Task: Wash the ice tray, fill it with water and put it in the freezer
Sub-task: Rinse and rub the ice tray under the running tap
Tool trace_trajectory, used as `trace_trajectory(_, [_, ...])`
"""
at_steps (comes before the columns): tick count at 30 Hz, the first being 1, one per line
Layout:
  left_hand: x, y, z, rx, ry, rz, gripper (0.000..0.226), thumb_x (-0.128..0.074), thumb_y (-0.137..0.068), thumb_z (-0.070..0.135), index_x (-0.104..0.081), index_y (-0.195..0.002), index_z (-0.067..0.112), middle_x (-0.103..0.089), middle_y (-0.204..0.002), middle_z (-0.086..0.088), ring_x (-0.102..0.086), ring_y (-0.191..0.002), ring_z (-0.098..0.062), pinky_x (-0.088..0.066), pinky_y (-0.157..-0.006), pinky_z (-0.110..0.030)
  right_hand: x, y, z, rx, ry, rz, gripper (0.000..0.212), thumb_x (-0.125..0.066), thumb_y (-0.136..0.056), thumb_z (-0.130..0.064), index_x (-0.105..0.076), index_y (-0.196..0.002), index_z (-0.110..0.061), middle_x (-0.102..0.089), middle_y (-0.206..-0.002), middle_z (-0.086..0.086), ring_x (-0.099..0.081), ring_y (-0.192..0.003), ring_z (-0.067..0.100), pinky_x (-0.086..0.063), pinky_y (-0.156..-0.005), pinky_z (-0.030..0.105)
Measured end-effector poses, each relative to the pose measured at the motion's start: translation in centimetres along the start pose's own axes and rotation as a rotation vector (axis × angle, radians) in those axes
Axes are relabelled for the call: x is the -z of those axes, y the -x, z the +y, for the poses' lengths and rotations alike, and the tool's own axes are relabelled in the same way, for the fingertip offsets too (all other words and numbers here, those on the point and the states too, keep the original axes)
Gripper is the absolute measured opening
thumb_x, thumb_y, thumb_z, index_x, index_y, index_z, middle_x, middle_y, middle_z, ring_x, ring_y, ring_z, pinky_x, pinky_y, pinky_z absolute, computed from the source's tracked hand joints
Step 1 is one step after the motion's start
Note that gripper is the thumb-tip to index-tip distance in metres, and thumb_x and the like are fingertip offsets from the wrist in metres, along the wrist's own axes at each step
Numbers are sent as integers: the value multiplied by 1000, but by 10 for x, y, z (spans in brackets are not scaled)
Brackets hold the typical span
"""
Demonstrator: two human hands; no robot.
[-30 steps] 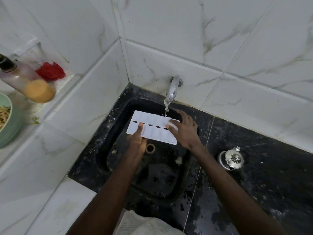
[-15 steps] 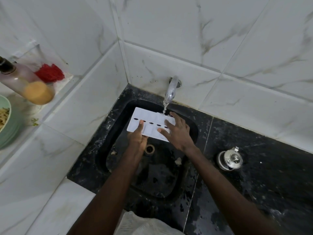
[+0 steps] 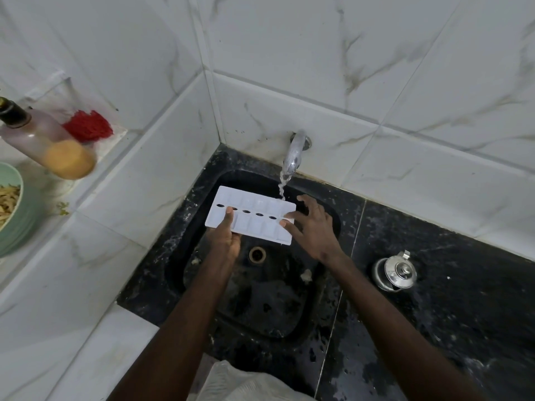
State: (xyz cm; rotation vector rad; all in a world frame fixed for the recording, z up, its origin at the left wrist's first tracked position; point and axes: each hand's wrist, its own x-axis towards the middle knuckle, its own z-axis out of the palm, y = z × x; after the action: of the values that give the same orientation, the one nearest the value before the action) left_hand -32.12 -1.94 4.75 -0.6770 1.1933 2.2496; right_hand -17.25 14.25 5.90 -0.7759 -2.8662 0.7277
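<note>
A white ice tray [image 3: 254, 215] with a row of dark oval holes down its middle is held flat over the black sink [image 3: 199, 198]. My left hand [image 3: 224, 241] grips its near left edge, thumb on top. My right hand [image 3: 312, 230] is at the tray's right end, fingers spread, with the fingertips touching the edge. Water runs from the chrome tap [image 3: 293, 153] onto the tray's far right corner.
The sink drain [image 3: 257, 254] lies below the tray. A small steel pot with a lid [image 3: 395, 274] stands on the black counter [image 3: 463, 314] to the right. On the white ledge at left are a bottle [image 3: 46, 140], a red scrubber [image 3: 88, 125] and a green bowl of food [image 3: 11, 206].
My right hand slid from on top of the tray's right part back to its right end. The tray stayed under the running water in my left hand.
</note>
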Motion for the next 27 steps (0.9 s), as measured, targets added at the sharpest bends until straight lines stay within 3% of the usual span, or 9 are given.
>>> trace_trajectory(3, [-3,3,-1,23,8,-24,11,-69,-96,-1,-69,-100,9,-81,-86,-3,-79,-78,-18,-66,-63,-42,1,-4,1,-74,89,-55,54,-36,-102,-67,-55,-142,-36,-16,-167,4,-21,-151,33,-26,-117,66])
trace_trajectory(5, [-5,2,-3,27,-15,-24,11,-70,-95,0,-70,-102,9,-81,-87,-3,-79,-79,-18,-66,-62,-40,-1,-6,-3,-65,4,-145,62,-36,-100,-72,-57,-143,-32,-12,-169,1,-16,-153,32,-24,-117,66])
trace_trajectory(9, [4,-5,2,48,-50,1,10,-71,-96,2,-69,-100,11,-81,-85,-3,-78,-80,-18,-66,-68,-41,1,-4,7,2,-165,-90,47,-42,-103,-63,-71,-125,-33,-30,-161,-5,-31,-146,21,-34,-116,53])
trace_trajectory(12, [7,-8,4,111,-26,46,11,-72,-95,5,-68,-103,11,-78,-96,-7,-75,-87,-20,-63,-75,-42,-3,-3,10,-15,-275,-83,40,-48,-106,-49,-65,-134,-25,-47,-152,-2,-43,-140,17,-37,-118,43])
trace_trajectory(14, [6,-7,4,134,-46,72,16,-74,-93,7,-68,-107,12,-76,-99,-7,-74,-86,-21,-63,-66,-38,-8,-1,3,-36,-330,-88,41,-51,-107,-41,-64,-137,-15,-57,-145,4,-50,-134,17,-40,-116,42])
trace_trajectory(17, [5,-5,3,158,-76,67,22,-73,-92,12,-66,-113,12,-74,-101,-7,-72,-85,-22,-61,-58,-31,-17,3,-2,-135,-440,-49,37,-58,-105,-33,-67,-131,-8,-64,-133,7,-58,-122,17,-46,-109,38])
trace_trajectory(22, [3,-4,-2,126,-193,-30,30,-68,-97,24,-62,-122,10,-69,-106,-12,-68,-89,-27,-55,-72,-37,-36,13,-4,-338,-598,-90,37,-71,-97,-36,-72,-125,-12,-70,-120,-3,-65,-113,11,-48,-101,25])
trace_trajectory(27, [-14,-6,-8,137,-327,-62,37,-68,-99,20,-57,-130,2,-65,-125,-19,-68,-100,-31,-58,-75,-37,-43,21,-9,-411,-683,-131,38,-72,-96,-32,-70,-128,-11,-73,-117,-4,-67,-111,11,-49,-109,36])
